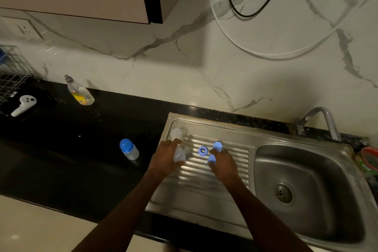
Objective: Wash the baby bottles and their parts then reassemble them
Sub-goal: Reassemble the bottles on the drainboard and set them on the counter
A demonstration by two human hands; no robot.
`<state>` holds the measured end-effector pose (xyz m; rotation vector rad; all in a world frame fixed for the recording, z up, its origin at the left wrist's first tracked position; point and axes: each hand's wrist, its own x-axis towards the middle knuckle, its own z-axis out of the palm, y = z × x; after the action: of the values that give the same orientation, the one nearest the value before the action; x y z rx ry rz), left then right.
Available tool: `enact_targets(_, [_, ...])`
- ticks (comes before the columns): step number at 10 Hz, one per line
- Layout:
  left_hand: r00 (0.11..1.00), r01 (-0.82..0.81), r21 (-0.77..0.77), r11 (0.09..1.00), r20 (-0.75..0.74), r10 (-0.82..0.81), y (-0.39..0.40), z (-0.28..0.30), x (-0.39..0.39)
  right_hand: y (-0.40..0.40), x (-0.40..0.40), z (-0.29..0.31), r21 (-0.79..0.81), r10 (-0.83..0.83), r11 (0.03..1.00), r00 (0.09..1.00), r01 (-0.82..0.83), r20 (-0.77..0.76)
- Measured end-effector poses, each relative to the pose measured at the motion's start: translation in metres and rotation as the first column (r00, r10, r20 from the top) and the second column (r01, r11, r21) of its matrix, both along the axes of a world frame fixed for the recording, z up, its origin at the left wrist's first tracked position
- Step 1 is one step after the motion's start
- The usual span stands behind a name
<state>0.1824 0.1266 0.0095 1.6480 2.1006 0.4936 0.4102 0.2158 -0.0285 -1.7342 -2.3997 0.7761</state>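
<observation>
Item: clear bottle (179, 154), gripped in my left hand (167, 159), fingers curled round it, over the drainboard (204, 188). My right hand (224, 164) pinches a blue cap (212, 159); ring (203, 150) and second cap (217, 145) lie just beside. Assembled bottle (129, 149) stands on open black counter (67, 149). Basin (306, 186) right.

Single head-worn wide-angle view, looking forward and steeply down from above standing height. Faces marble wall across black table (61, 149) and steel sink (306, 190). Both forearms reach in from bottom edge. Edges bowed by lens.
</observation>
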Motion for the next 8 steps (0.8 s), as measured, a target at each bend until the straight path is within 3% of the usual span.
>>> enact_targets(1, [0.997,0.025,-0.021,0.999,-0.070,-0.026,0.002,-0.009,0.010,-0.009,-0.008,-0.026,-0.044,0.036,0.998,0.998,-0.034,0.043])
enact_targets(2, [0.995,0.094,-0.034,0.995,-0.030,-0.095,0.005,-0.010,0.013,-0.006,0.003,-0.026,-0.059,0.012,0.998,1.000,-0.013,-0.021])
enact_targets(3, [0.988,0.151,-0.021,0.988,-0.027,-0.151,0.030,0.018,0.010,0.029,0.027,0.015,-0.089,-0.043,0.995,0.995,0.035,-0.090])
enact_targets(4, [0.992,0.096,0.204,0.974,0.059,-0.110,0.063,0.095,0.007,0.069,0.045,0.119,-0.288,-0.256,0.955,0.684,0.069,-0.684])
enact_targets(5, [0.874,-0.166,0.498,0.851,0.474,-0.107,0.079,0.164,0.019,0.081,0.069,0.214,-0.345,-0.388,0.913,-0.197,-0.218,-0.900])
enact_targets(6, [0.690,-0.159,0.446,0.881,0.689,-0.224,0.083,0.156,0.028,0.073,0.092,0.197,-0.321,-0.483,0.834,-0.312,-0.448,-0.818])
enact_targets(7, [0.919,0.381,-0.097,0.919,-0.063,-0.388,0.081,0.106,0.031,0.059,0.109,0.106,-0.299,-0.084,0.944,0.772,-0.141,-0.630])
enact_targets(8, [0.911,0.349,-0.142,0.926,-0.181,-0.371,0.072,0.080,0.038,0.035,0.123,0.068,-0.118,0.220,0.971,0.969,-0.207,0.115])
